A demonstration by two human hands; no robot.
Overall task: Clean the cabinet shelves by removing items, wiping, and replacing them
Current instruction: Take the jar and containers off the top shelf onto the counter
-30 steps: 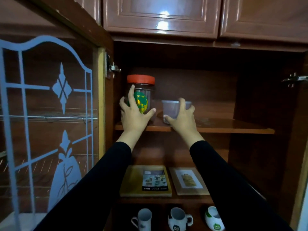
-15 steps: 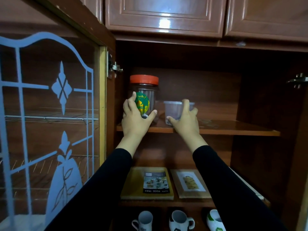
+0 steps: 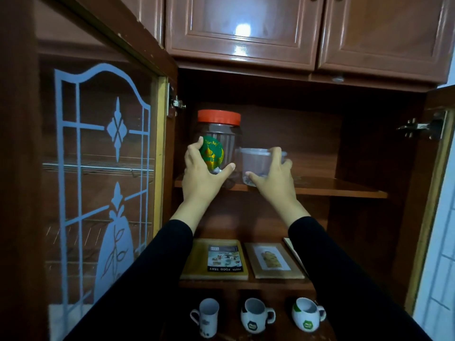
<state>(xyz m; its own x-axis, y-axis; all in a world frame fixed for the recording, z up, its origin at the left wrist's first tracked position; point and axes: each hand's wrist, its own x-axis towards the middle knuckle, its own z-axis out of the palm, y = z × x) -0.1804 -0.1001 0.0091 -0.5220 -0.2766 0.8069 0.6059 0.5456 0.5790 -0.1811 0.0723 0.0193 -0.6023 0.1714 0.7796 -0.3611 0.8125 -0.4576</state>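
The jar (image 3: 221,134) stood at the left end of the top shelf (image 3: 332,188), upright, its red lid (image 3: 219,117) on and a round green label (image 3: 213,152) facing out. The left hand (image 3: 200,175) had its grip round the lower part of the jar: the fingers curved round the left side beside the label, and the thumb lay across the front near the base. Whether the jar's base rested on the shelf or was just clear of it could not be told.

Just to the right of the jar, close enough that they seemed to touch, was a clear tub (image 3: 256,161) on the same shelf. The right hand (image 3: 274,180) was grasping it, with fingers wrapped over its right side up to the rim and the thumb against the near lower edge. Something small and pale lay in the bottom of the tub, too dim to make out.

Both arms wore black sleeves (image 3: 344,279) and reached up from below.

On the shelf beneath lay a flat yellow box (image 3: 214,260) marked FOOD TRAY and, beside it on the right, a flat framed picture (image 3: 273,260). Lower still stood three mugs (image 3: 256,317) in a row.

A glass door (image 3: 98,168) with a frosted pattern hung wide open on the left, and a second door's edge with its hinge (image 3: 418,126) showed on the right. Glossy closed doors (image 3: 242,28) ran above the cabinet.
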